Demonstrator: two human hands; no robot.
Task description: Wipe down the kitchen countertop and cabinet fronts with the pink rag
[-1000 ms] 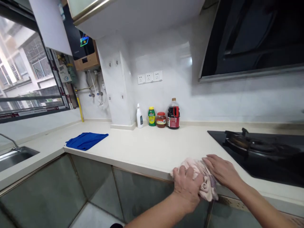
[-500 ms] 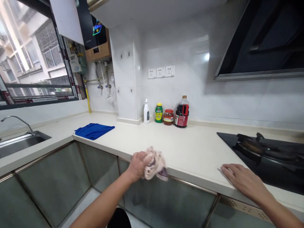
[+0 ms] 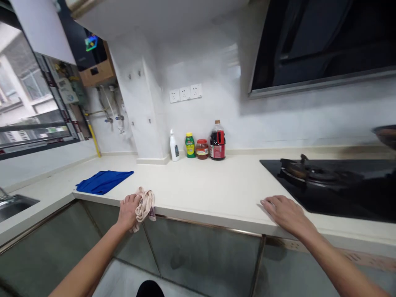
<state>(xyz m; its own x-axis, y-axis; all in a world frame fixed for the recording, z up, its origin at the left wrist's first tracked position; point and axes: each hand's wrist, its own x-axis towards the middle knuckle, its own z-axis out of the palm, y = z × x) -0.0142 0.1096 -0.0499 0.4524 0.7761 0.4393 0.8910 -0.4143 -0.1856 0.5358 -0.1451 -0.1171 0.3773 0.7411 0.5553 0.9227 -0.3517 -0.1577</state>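
Note:
My left hand (image 3: pixel 129 211) grips a crumpled pinkish cloth (image 3: pixel 145 205) at the front edge of the white countertop (image 3: pixel 198 189). Part of the cloth hangs over that edge. My right hand (image 3: pixel 284 212) lies flat on the counter near its front edge, fingers stretched out, left of the black gas stove (image 3: pixel 349 194). A blue cloth (image 3: pixel 103 182) is spread on the counter beyond my left hand, apart from it.
Against the back wall stand a white spray bottle (image 3: pixel 174 148), a green bottle with a yellow cap (image 3: pixel 190 146), a red-lidded jar (image 3: pixel 202 149) and a large dark bottle (image 3: pixel 218 142). A sink (image 3: pixel 21 206) is at far left. The range hood (image 3: pixel 321 45) hangs above the stove.
My left hand has moved left along the counter edge with the pinkish cloth, closer to the blue cloth. The view has turned to the right. My right hand stays resting on the counter.

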